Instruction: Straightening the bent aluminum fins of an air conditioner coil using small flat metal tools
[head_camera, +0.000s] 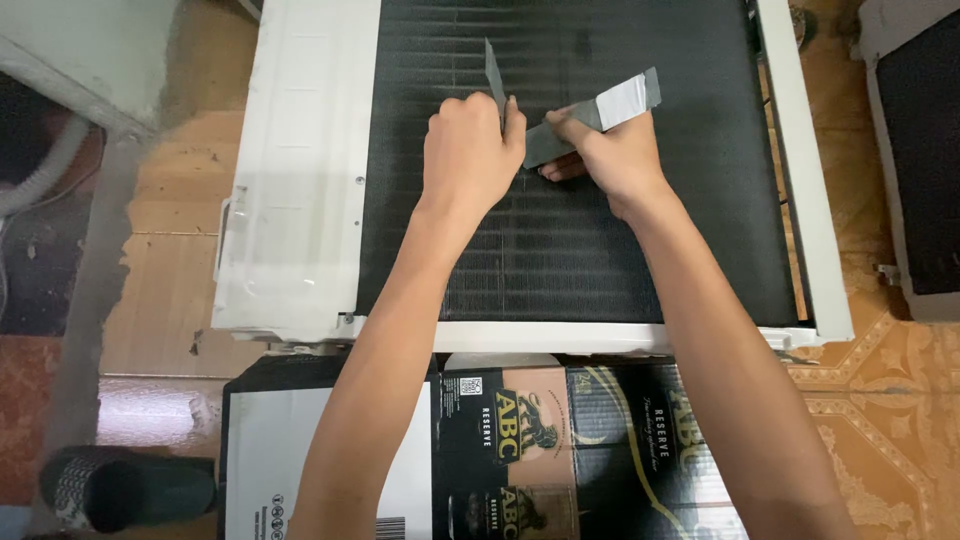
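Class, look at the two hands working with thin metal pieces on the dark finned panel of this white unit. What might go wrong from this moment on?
1. The left hand grips a thin metal blade upright over the finned coil; a slip might bend the fine fins.
2. The right hand holds a flat metal strip close beside the left fingers, so its edge may nick skin.
3. The white casing lies on flattened cardboard; hard pressing could shift it.
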